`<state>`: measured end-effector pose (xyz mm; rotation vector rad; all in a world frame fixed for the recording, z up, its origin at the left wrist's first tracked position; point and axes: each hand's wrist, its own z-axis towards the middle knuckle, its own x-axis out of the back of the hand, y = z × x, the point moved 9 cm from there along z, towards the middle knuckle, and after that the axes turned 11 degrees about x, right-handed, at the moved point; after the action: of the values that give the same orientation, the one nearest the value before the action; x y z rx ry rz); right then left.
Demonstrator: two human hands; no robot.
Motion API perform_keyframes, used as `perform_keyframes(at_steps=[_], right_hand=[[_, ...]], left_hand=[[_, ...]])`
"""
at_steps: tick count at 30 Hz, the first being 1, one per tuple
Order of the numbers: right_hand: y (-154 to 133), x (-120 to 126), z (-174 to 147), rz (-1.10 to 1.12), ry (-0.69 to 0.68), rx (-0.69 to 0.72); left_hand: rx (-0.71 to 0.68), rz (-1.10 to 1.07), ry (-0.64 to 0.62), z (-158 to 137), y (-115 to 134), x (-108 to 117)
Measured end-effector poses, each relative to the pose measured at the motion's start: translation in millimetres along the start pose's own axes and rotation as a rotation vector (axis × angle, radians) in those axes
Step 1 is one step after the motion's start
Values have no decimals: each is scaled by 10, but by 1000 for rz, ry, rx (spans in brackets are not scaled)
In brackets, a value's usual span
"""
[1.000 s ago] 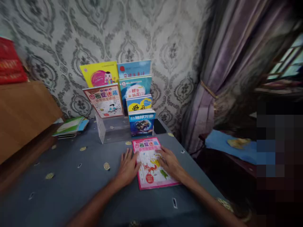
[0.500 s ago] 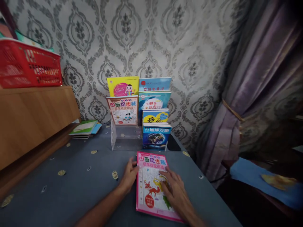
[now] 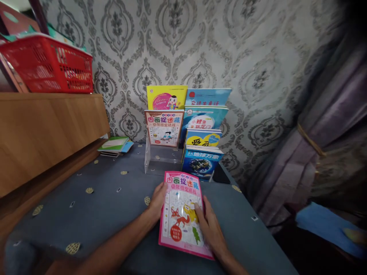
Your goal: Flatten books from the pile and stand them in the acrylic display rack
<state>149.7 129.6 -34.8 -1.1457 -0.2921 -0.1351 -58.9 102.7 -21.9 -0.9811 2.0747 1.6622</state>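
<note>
- At the lower centre of the frame, a pink-bordered picture-puzzle book (image 3: 180, 214) with a fox on its cover is held face up, tilted toward the camera, over the patterned table (image 3: 109, 206).
- Left of it, the left hand (image 3: 158, 199) grasps the book's left edge; its fingers are mostly hidden.
- Right of it, the right hand (image 3: 211, 225) clasps the right edge, thumb on the cover, other fingers at the side and beneath.
- Whether the book's lower edge touches the table, I cannot tell.
- At mid-frame, just beyond the book, stands a clear display rack (image 3: 164, 167); on its left side is a brown-bordered book (image 3: 164, 130) of matching title, on its lower right a blue globe-cover book (image 3: 200, 165).
- Judging by the two-handed hold, the step in hand is securing and lifting the book.
- Any move onward seems to call for an even grip, the cover facing out, and care around the rack's front edge.
</note>
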Motion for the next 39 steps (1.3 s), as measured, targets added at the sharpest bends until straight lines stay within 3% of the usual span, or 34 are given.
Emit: perform_keyframes(at_steps=[5, 8, 12, 15, 19, 27, 35, 39], right_hand=[[-229, -295, 53, 507, -163, -200], [-569, -364, 228, 607, -232, -105], [-1018, -344, 535, 533, -287, 144], [-1238, -294, 673, 360, -256, 321], [-1354, -296, 653, 114, -219, 465], [-1396, -319, 557, -18, -179, 503], [-1358, -468, 799, -56, -103, 539], [-1214, -511, 860, -36, -60, 526]], left_hand=[[-99, 30, -13, -116, 352, -18], [-165, 106, -5, -148, 641, 44], [-226, 120, -32, -115, 1004, 57], [-308, 121, -68, -110, 1218, -7], [-432, 131, 23, -142, 1340, 74], [-494, 232, 69, -95, 1289, 172], [-665, 340, 217, -64, 1506, 86], [-678, 397, 240, -34, 1425, 206]])
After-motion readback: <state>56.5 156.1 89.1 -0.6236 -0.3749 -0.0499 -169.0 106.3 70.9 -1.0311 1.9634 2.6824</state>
